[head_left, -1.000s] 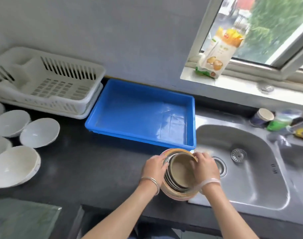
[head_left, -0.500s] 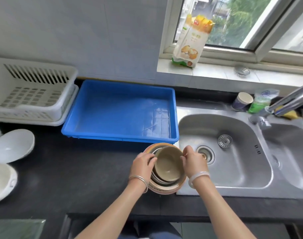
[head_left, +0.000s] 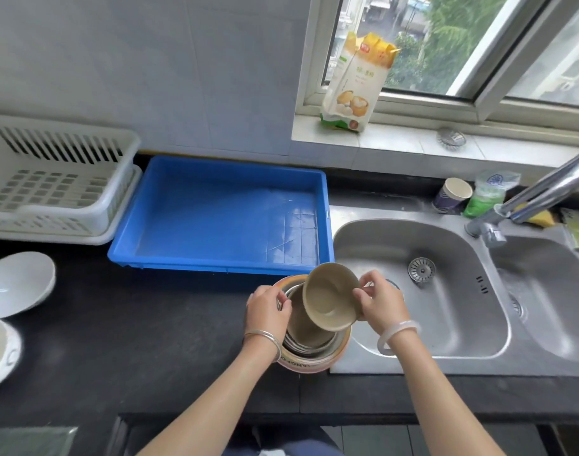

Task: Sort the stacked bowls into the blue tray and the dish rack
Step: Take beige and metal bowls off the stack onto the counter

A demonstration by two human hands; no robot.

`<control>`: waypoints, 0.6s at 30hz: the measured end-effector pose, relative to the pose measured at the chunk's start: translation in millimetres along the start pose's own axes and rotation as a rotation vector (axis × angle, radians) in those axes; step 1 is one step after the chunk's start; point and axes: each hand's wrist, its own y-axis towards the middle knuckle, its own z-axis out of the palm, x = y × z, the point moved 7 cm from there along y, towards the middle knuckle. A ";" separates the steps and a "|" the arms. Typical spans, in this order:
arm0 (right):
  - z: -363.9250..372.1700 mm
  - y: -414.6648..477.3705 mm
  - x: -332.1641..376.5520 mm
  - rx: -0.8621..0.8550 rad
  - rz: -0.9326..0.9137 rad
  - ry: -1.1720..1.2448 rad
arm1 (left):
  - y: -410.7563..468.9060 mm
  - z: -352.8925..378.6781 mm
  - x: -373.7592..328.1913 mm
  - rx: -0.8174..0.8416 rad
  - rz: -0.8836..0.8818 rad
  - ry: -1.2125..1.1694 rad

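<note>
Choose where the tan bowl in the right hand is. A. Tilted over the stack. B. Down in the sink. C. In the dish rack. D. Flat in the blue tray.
A: the right hand pinches the bowl by its rim, tilted above the stack, which the left hand holds.

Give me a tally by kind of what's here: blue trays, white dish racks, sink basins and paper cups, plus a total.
Blue tray: 1
White dish rack: 1
Sink basins: 2
Paper cup: 1
Total: 5
</note>
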 end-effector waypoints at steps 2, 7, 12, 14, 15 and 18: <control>-1.7 0.8 -0.8 0.004 0.012 0.050 | 0.2 -2.0 -3.4 0.010 -0.011 -0.040; -11.5 1.3 8.8 -0.011 -0.009 0.129 | 2.2 -15.2 -8.1 -0.004 -0.038 -0.127; -19.6 3.8 42.1 -0.038 -0.086 0.193 | 7.8 -54.3 1.3 -0.104 -0.064 -0.174; -15.0 5.8 59.4 -0.029 -0.113 0.202 | 8.5 -73.3 13.1 -0.135 -0.091 -0.167; -9.4 6.8 68.3 -0.013 -0.123 0.199 | 8.1 -82.8 21.6 -0.150 -0.116 -0.172; 18.6 9.5 92.8 0.061 -0.139 0.176 | 2.7 -111.0 53.6 -0.208 -0.197 -0.201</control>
